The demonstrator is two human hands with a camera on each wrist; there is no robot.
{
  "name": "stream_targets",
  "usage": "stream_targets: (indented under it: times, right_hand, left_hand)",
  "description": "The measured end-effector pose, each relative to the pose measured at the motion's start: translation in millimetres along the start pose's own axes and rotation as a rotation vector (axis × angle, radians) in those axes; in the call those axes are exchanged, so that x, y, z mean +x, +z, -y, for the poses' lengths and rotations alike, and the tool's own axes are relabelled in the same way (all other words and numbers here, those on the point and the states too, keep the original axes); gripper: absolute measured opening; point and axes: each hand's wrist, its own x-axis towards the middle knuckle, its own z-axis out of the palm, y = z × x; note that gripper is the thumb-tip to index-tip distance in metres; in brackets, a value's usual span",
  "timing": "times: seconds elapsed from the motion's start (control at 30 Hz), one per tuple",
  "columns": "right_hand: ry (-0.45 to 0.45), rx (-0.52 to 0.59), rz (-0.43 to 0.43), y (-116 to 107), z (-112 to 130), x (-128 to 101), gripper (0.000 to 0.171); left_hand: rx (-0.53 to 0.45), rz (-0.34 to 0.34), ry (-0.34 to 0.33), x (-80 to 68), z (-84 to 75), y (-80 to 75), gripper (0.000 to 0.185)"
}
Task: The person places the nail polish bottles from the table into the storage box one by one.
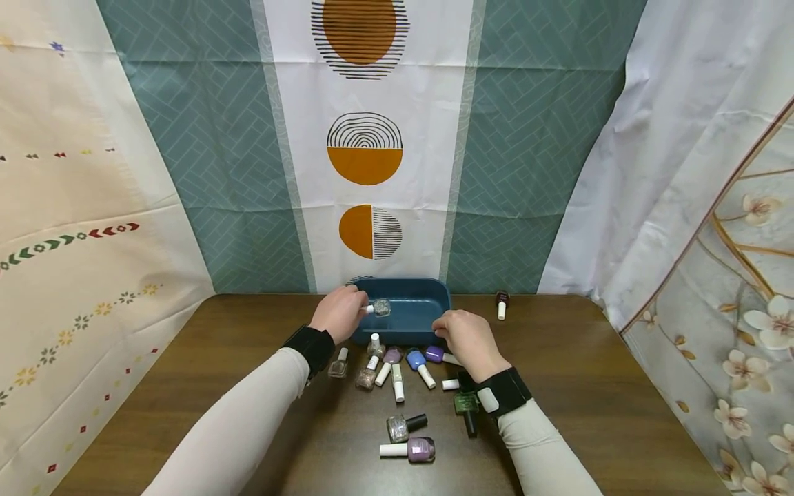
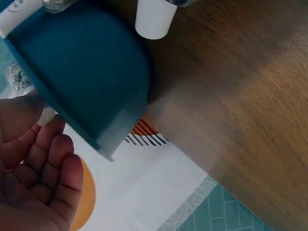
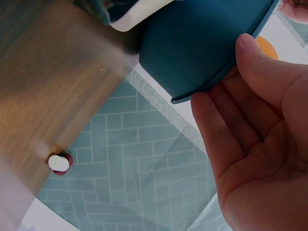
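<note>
The left hand [image 1: 339,311] is at the near left rim of a dark blue tray [image 1: 428,306] that sits at the far middle of the brown wooden counter [image 1: 595,386]. Its fingers pinch a glitter nail polish bottle [image 1: 380,308] by its white cap, holding it over the tray's left part. In the left wrist view the palm faces the camera with fingers loosely curled beside the tray's outer wall, and a bit of the glitter bottle shows past the thumb.

The right hand [image 1: 466,335] is at the tray's near right corner. The right wrist view shows its fingers relaxed and nearly straight, the thumb tip touching the tray's rim [image 3: 226,72]; it grips nothing.

Just near of the tray lies a cluster of bottles on the counter: a clear bottle with a white cap [image 1: 338,364] on the left, a small upright bottle [image 1: 375,343] close to the tray wall, a glittery bottle [image 1: 367,375], a mauve bottle [image 1: 392,358], a blue bottle [image 1: 417,361] and a purple bottle [image 1: 435,354] just beside the right hand. A dark green bottle [image 1: 465,403] lies by the right wrist band. Nearer still are a glitter bottle with a black cap [image 1: 400,427] and a lilac bottle with a white cap [image 1: 417,450], lying on their sides. A dark red bottle [image 1: 502,302] stands apart at the far right, beside the tray. Patterned curtains hang behind the counter.
</note>
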Motion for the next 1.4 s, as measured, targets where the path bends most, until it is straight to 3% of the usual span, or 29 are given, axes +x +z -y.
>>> stream_targets:
  times: [0.27, 0.7, 1.4]
  right_hand:
    - [-0.003, -0.002, -0.001, 1, 1, 0, 0.006]
    - [0.009, 0.010, 0.007, 1, 3, -3, 0.006]
    - [0.017, 0.000, -0.006, 2, 2, -1, 0.004]
  left_hand:
    - [0.016, 0.058, -0.029, 4.9, 1.4, 7.6, 0.009]
    - [0.026, 0.066, -0.011, 13.0, 1.4, 25.3, 0.010]
    - [0.033, 0.118, -0.029, 33.8, 5.5, 36.7, 0.007]
